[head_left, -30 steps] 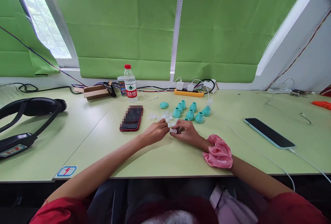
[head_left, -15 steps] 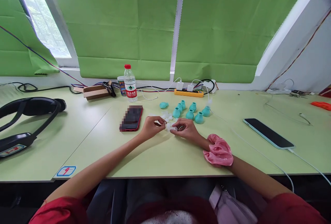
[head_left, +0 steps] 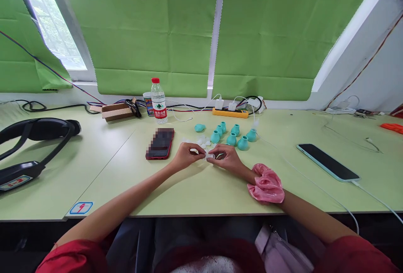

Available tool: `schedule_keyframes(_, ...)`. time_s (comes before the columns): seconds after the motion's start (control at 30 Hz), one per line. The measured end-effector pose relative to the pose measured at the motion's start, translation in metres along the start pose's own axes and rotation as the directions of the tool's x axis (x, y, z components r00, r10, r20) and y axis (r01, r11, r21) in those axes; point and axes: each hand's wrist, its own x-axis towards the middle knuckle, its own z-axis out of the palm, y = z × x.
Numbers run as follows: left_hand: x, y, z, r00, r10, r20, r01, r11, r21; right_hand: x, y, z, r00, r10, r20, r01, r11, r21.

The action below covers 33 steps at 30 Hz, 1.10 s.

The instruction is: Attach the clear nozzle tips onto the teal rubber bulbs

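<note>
While both hands meet over the middle of the green table (head_left: 195, 193), the left hand (head_left: 184, 157) and the right hand (head_left: 227, 158) each pinch one end of a small white translucent piece (head_left: 209, 156), with the fingers curled closed around it and the fingertips almost touching. This piece sits just in front of a little heap of similar white parts (head_left: 201, 140), and behind them stand several teal rubber cups (head_left: 233, 134), one lying apart on its side. I judge the piece to be very light, and probably of soft or thin plastic, so it needs only a gentle pinch; because it looks smooth and small, it could slip out, so holding it at both ends with the fingertips seems the safe way. Whether it is stiff or bendable I cannot tell from this view. A pink scrunchie (head_left: 266, 187) is around the right wrist, a red phone (head_left: 160, 143) lies just left of the hands, and a water bottle (head_left: 158, 101) stands further back.
</note>
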Motion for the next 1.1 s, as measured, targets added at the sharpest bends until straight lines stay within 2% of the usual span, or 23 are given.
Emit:
schedule_keyframes(0.13,-0.001,0.001,0.001,0.996,0.093,0.000,-0.093,0.993,0.074,0.000,0.002,0.001,1.000,0.000,-0.008,0.000,1.000,0.007)
schedule_keyframes(0.23,-0.002,0.002,0.000,0.978,0.206,0.023,-0.207,0.965,0.160,0.000,0.003,0.001,0.999,0.009,-0.035,-0.009,1.000,0.009)
schedule_keyframes(0.33,-0.003,0.003,0.000,0.965,0.259,0.040,-0.262,0.947,0.184,0.001,0.003,0.000,0.997,0.023,-0.075,-0.021,1.000,0.021)
schedule_keyframes(0.43,-0.003,0.003,0.000,0.973,0.226,0.047,-0.231,0.964,0.135,0.002,0.003,0.000,0.996,0.024,-0.086,-0.022,0.999,0.026)
schedule_keyframes(0.67,-0.001,-0.001,0.000,0.999,0.036,0.023,-0.036,0.999,0.004,0.001,0.004,0.000,0.998,0.009,-0.057,-0.007,0.999,0.033)
schedule_keyframes(0.8,0.000,-0.003,-0.001,0.999,0.032,0.042,-0.031,0.999,-0.017,0.001,0.002,-0.001,0.999,0.013,-0.051,-0.011,0.999,0.041)
schedule_keyframes(0.87,-0.001,-0.001,-0.001,0.996,0.080,0.041,-0.081,0.996,0.023,0.001,0.001,-0.001,0.998,0.027,-0.059,-0.023,0.998,0.060)
schedule_keyframes(0.93,-0.002,0.001,-0.001,0.979,0.201,0.045,-0.206,0.970,0.133,0.002,0.002,0.000,0.995,0.058,-0.077,-0.051,0.995,0.090)
schedule_keyframes(1.03,-0.004,0.007,0.000,0.908,0.409,0.095,-0.417,0.848,0.327,0.002,0.003,0.001,0.989,0.112,-0.100,-0.097,0.985,0.145)
schedule_keyframes(1.1,-0.006,0.010,0.001,0.883,0.458,0.107,-0.462,0.805,0.372,0.002,0.003,0.002,0.986,0.131,-0.108,-0.111,0.979,0.172)
